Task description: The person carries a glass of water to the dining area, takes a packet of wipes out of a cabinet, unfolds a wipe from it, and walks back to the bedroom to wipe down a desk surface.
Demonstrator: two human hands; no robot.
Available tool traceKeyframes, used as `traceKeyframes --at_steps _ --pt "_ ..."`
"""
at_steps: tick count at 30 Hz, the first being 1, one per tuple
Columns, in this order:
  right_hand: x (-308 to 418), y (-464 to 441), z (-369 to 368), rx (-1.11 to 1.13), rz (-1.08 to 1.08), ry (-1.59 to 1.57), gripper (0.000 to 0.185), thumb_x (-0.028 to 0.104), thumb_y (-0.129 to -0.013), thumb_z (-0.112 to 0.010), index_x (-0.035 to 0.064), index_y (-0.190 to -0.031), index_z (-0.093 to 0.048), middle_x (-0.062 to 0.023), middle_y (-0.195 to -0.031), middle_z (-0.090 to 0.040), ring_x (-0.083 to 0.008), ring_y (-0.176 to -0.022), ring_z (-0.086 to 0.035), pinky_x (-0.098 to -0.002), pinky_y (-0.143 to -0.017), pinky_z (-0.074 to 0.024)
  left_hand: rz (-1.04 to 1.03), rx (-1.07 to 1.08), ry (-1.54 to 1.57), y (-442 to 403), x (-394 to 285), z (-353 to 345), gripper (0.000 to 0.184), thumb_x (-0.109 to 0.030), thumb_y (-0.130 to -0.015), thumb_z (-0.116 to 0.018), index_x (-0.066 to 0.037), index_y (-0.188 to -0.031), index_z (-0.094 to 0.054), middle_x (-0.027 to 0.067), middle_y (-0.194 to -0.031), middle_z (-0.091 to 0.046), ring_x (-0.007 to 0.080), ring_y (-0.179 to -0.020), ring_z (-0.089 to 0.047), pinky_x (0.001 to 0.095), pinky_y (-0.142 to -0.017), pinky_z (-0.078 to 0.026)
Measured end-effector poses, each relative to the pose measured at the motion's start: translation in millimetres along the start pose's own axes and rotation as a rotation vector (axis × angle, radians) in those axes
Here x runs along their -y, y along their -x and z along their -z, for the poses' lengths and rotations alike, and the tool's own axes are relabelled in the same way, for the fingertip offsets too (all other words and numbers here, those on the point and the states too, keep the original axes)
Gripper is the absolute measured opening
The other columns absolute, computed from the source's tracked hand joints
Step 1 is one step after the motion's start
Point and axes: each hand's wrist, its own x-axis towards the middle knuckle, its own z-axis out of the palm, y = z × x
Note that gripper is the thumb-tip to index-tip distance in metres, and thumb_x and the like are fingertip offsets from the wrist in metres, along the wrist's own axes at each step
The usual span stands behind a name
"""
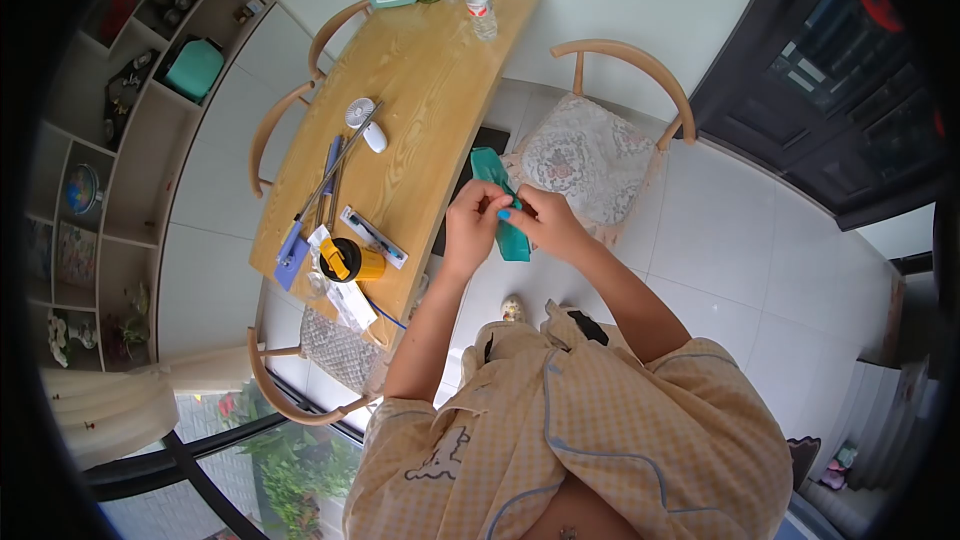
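A flat teal item (514, 243), like a soft pouch or packet, hangs between my hands beside the table's long edge. My left hand (474, 223) pinches its middle with closed fingers. Against it, my right hand (546, 224) is also closed on the teal item, its thumb showing a blue nail. The two hands' fingertips meet. What the fingertips hold in detail is too small to tell.
On the wooden table (420, 70) are a white fan (361, 113), a yellow cup (368, 262), a packaged pen (374, 237), a blue-handled rod (290, 240) and bottles (480, 12). A cushioned chair (590, 155) stands beyond my hands.
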Motion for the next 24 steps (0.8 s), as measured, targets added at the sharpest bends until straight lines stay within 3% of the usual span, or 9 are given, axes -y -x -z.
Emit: traceKeyframes --at_steps 1,3,5,7,10,13,17,19,24 --pt "-0.7 -2.9 -0.3 -0.007 0.071 0.066 0.02 0.013 -0.078 -0.055 0.0011 -0.068 -0.042 -0.005 -0.052 -0.041 -0.0093 -0.049 -0.038 -0.0264 -0.044 -0.0332 -0.002 0.001 0.001 -1.9 0.6 1.5 0.008 -0.004 -0.075 -0.058 0.0 -0.073 -0.052 0.0027 -0.067 -0.049 0.0088 -0.057 -0.045 0.0217 -0.052 -0.038" --pt "-8.8 -6.7 2.6 0.021 0.084 -0.006 0.02 0.013 -0.08 -0.052 0.0012 -0.067 -0.043 -0.003 -0.051 -0.039 -0.0077 -0.049 -0.035 -0.0248 -0.044 -0.0319 0.173 0.076 0.294 -4.2 -0.1 4.7 0.008 -0.005 -0.076 -0.057 0.0 -0.076 -0.051 0.0014 -0.068 -0.049 0.0085 -0.057 -0.044 0.0214 -0.053 -0.038" --pt "-15.8 -7.9 2.3 0.082 0.046 -0.185 0.019 0.012 -0.082 -0.049 0.0015 -0.067 -0.043 0.0001 -0.053 -0.038 -0.0057 -0.051 -0.034 -0.0232 -0.045 -0.0307 0.198 0.13 0.29 -5.3 -1.0 11.7 0.014 -0.008 -0.075 -0.061 0.0 -0.079 -0.05 0.0005 -0.069 -0.049 0.0078 -0.057 -0.044 0.0211 -0.053 -0.038" --pt "-16.1 -6.5 3.1 0.111 0.004 -0.269 0.019 0.012 -0.083 -0.048 0.0015 -0.067 -0.044 0.0012 -0.054 -0.038 -0.0049 -0.052 -0.034 -0.0225 -0.046 -0.0305 0.153 0.336 0.15 -6.4 -5.9 19.5 0.02 -0.009 -0.07 -0.066 -0.001 -0.078 -0.051 0.0001 -0.07 -0.049 0.0073 -0.057 -0.044 0.0208 -0.052 -0.037" --pt "-11.8 -3.9 0.6 0.156 -0.025 -0.36 0.019 0.012 -0.083 -0.047 0.0016 -0.068 -0.045 0.0024 -0.057 -0.04 -0.004 -0.054 -0.035 -0.0215 -0.047 -0.0308 0.167 0.423 -0.095 -8.3 -23.6 23.9 0.022 -0.009 -0.065 -0.07 -0.001 -0.077 -0.053 -0.0012 -0.07 -0.049 0.0065 -0.057 -0.043 0.0204 -0.051 -0.037" --pt "-2.5 -0.9 -5.0 0.161 -0.006 -0.39 0.019 0.012 -0.083 -0.046 0.0019 -0.067 -0.046 0.0023 -0.059 -0.042 -0.0036 -0.056 -0.036 -0.0206 -0.048 -0.0319 0.227 0.485 -0.064 -10.3 -19.9 26.3 0.019 -0.006 -0.064 -0.069 -0.002 -0.075 -0.054 -0.0019 -0.069 -0.049 0.0059 -0.058 -0.042 0.0206 -0.05 -0.037" --pt "5.5 3.1 -3.6 0.159 0.011 -0.434 0.019 0.011 -0.083 -0.045 0.0022 -0.067 -0.047 0.002 -0.06 -0.044 -0.003 -0.057 -0.039 -0.0196 -0.05 -0.0335 0.304 0.471 0.178 -3.0 -22.4 24.5 0.016 -0.003 -0.065 -0.068 -0.002 -0.073 -0.054 -0.0013 -0.069 -0.048 0.0053 -0.058 -0.042 0.0206 -0.051 -0.036" --pt "13.3 6.3 -4.1 0.157 -0.001 -0.485 0.018 0.012 -0.083 -0.045 0.0022 -0.068 -0.048 0.0024 -0.061 -0.044 -0.0028 -0.057 -0.039 -0.0195 -0.05 -0.0335 0.195 0.373 0.383 4.7 -23.9 22.7 0.015 0.003 -0.066 -0.064 -0.003 -0.073 -0.053 -0.0013 -0.071 -0.048 0.0053 -0.059 -0.045 0.0188 -0.052 -0.038" --pt "24.0 14.6 -15.9 0.094 -0.007 -0.711 0.017 0.012 -0.083 -0.046 0.0028 -0.068 -0.049 0.0029 -0.062 -0.045 -0.0025 -0.057 -0.04 -0.0188 -0.05 -0.0341 0.098 0.307 0.439 14.5 -31.5 22.1 0.014 0.003 -0.066 -0.064 -0.002 -0.07 -0.051 0.0005 -0.071 -0.045 0.0056 -0.057 -0.043 0.0184 -0.052 -0.036"
